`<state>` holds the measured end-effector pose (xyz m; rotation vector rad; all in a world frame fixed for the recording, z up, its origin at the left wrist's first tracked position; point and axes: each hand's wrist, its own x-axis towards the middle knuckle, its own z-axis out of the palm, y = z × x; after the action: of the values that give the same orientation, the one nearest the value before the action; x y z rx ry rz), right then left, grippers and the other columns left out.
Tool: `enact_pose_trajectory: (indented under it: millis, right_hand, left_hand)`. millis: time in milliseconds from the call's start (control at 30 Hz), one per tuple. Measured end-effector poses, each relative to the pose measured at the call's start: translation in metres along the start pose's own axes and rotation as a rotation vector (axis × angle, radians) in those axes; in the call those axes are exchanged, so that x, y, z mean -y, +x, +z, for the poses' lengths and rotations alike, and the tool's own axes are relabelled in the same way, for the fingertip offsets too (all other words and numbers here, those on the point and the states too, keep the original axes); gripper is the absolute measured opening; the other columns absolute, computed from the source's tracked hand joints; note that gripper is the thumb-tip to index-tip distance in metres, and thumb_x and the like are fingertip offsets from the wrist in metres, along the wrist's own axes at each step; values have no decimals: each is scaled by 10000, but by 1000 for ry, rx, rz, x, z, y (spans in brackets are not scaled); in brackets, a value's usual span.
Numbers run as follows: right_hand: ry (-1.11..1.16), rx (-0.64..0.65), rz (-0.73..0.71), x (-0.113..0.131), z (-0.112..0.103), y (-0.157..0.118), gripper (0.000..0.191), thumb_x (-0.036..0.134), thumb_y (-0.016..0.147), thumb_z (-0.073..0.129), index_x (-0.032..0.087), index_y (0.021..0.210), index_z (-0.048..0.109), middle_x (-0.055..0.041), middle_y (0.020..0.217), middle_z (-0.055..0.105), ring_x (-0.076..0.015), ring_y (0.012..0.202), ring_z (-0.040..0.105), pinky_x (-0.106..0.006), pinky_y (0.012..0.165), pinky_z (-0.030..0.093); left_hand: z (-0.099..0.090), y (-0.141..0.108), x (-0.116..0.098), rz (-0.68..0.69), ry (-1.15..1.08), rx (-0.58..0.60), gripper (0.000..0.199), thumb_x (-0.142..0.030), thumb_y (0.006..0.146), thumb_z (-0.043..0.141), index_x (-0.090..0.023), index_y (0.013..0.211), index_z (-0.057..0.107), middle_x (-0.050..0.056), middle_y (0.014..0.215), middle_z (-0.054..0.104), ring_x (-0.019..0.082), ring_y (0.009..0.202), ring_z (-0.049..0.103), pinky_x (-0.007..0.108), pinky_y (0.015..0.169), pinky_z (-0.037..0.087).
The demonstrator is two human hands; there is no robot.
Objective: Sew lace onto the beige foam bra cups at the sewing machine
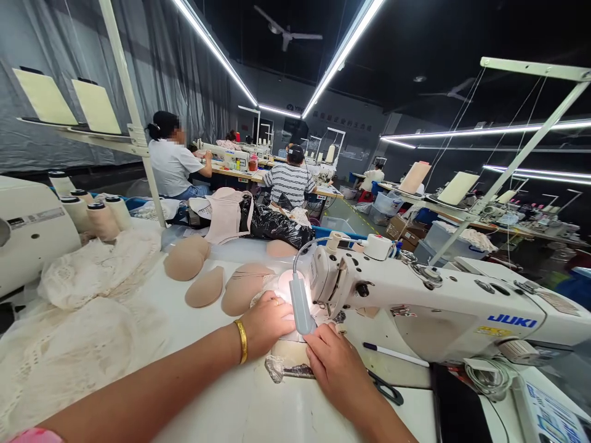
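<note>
A white sewing machine (443, 307) stands on the table at the right, its needle area lit by a small grey lamp (301, 304) on a bent neck. Just left of the needle, my left hand (270, 320), a gold bangle at its wrist, rests on pale fabric (287, 284) with its fingers toward the lamp. My right hand (335, 360) lies in front of the needle area, fingers bent near the fabric's edge. The lamp hides part of the fabric and fingertips. Beige cups (205, 287) lie left of the machine.
Cream lace (92, 332) covers the table's left side. Black scissors (388, 389), a white pen (397, 354) and a black phone-like object (459, 406) lie at the right. Thread cones (104, 221) stand at the left. People sit at machines beyond.
</note>
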<state>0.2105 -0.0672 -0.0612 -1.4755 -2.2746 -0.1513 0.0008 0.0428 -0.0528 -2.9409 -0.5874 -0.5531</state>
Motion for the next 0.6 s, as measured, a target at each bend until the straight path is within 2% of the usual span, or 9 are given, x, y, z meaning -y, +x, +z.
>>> enact_pose_trajectory:
  millis: [167, 233, 300, 367, 400, 433, 500, 533, 600]
  right_hand:
    - [245, -33, 41, 3, -3, -2, 268, 200, 1039, 396, 252, 1059, 659, -60, 921, 641, -255, 872, 594, -377, 773, 472]
    - [510, -14, 163, 12, -5, -1, 225, 311, 1050, 435, 274, 1140, 638, -42, 930, 656, -244, 869, 599, -365, 784, 462]
    - [872, 40, 349, 26, -8, 2, 271, 440, 1028, 507, 283, 1238, 576, -9, 889, 656, -215, 804, 593, -325, 735, 452]
    - [1221, 80, 514, 44, -11, 8, 427, 511, 974, 606, 275, 1314, 502, 33, 808, 637, -173, 710, 553, -274, 665, 422]
    - [1352, 72, 566, 53, -12, 10, 503, 515, 938, 663, 268, 1335, 480, 48, 780, 632, -156, 680, 532, -255, 641, 407]
    - [1442, 41, 598, 63, -12, 11, 564, 509, 899, 719, 261, 1342, 476, 57, 758, 629, -144, 658, 514, -242, 625, 398]
    - [1532, -62, 633, 83, -9, 9, 634, 511, 829, 799, 258, 1331, 506, 62, 734, 628, -135, 637, 514, -232, 608, 406]
    - [1546, -122, 642, 93, -6, 6, 640, 528, 801, 821, 261, 1309, 537, 57, 735, 632, -139, 639, 533, -235, 609, 424]
    - [1532, -208, 649, 111, 3, -7, 606, 580, 780, 826, 262, 1248, 609, 40, 734, 643, -157, 648, 577, -251, 613, 463]
  left_hand:
    - [-9, 5, 5, -61, -33, 3, 242, 27, 760, 544, -182, 860, 612, 74, 843, 668, 245, 767, 592, 385, 804, 393]
    - [-24, -5, 1, -53, -59, -11, 282, 27, 790, 507, -186, 931, 626, 52, 829, 674, 229, 726, 585, 363, 781, 410]
    - [-42, -25, -15, -52, -189, -49, 322, -16, 884, 466, -206, 1065, 652, 43, 897, 714, 221, 779, 619, 346, 826, 437]
    - [-58, -49, -44, -114, -520, -109, 264, -169, 975, 522, -253, 1166, 684, 60, 1089, 749, 249, 990, 658, 356, 949, 445]
    - [-63, -61, -61, -219, -732, -114, 271, -283, 971, 619, -269, 1233, 686, 82, 1239, 725, 287, 1135, 639, 375, 1014, 436]
    - [-67, -72, -79, -343, -985, -110, 325, -409, 916, 729, -277, 1212, 708, 77, 1220, 736, 291, 1106, 656, 359, 968, 470]
    - [-68, -86, -110, -614, -1572, 59, 461, -606, 852, 764, -243, 1136, 742, 95, 1092, 768, 276, 964, 704, 344, 831, 525]
    - [-68, -89, -120, -763, -1774, 35, 537, -649, 801, 798, -227, 1129, 743, 101, 1071, 768, 266, 950, 710, 340, 830, 533]
    - [-66, -88, -129, -960, -1970, -199, 548, -629, 770, 839, -180, 1073, 754, 119, 1070, 762, 257, 991, 704, 345, 906, 536]
